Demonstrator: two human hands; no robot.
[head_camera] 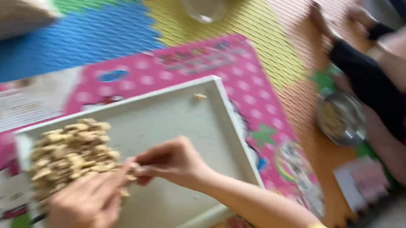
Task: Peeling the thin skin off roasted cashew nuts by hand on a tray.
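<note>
At the left end of a shallow white tray (223, 112), a heap of small tan pieces (71, 152) lies against the rim, its long axis running toward the bare far corner, where one stray bit (199, 97) sits. Right hand (171, 161) pinches pieces at the heap's edge; left hand (86, 203), partly cut off below, curls over it, grip unclear through blur. Beyond the pink mat (177, 67), another person sits by a metal bowl (341, 118)
</note>
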